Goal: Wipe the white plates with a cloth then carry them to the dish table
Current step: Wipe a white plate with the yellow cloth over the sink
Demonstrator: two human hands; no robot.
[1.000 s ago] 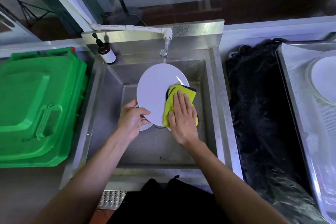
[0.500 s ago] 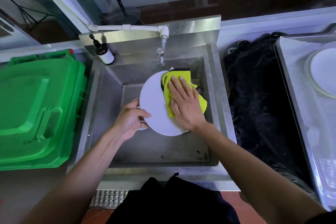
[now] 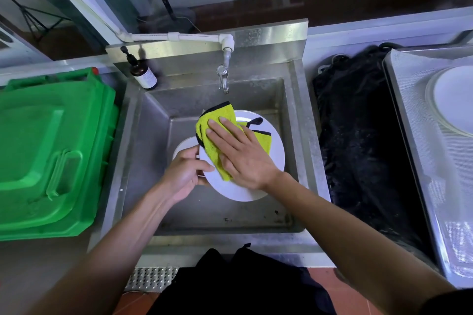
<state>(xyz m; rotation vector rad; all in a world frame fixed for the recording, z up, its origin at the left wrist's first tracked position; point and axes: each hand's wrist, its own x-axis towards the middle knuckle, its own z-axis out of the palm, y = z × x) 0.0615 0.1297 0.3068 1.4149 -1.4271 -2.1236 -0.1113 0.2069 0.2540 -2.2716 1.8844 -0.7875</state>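
Swept leftward across the white plate [image 3: 275, 161] over the sink [image 3: 302, 115], yellow cloth [image 3: 217, 130] pressed under flat right-hand fingers [image 3: 220, 133], left hand [image 3: 184, 174] gripping the near-left rim, dish table [image 3: 409, 100] lying well apart rightward.

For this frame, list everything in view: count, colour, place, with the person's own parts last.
plate: one, white, held over the sink
lower plate: at least one, white, in the sink under the held one
cloth: one, yellow with black edging, on the held plate
sink: one, steel, centre
tap: one, metal on a white pipe, above the sink
pump bottle: one, dark with white label, sink's back left corner
bin: one, green, left of the sink
black bag: one, right of the sink
tray: one, steel, far right
plate on tray: one, white
left hand: grips the held plate's edge
right hand: flat, pressing the cloth
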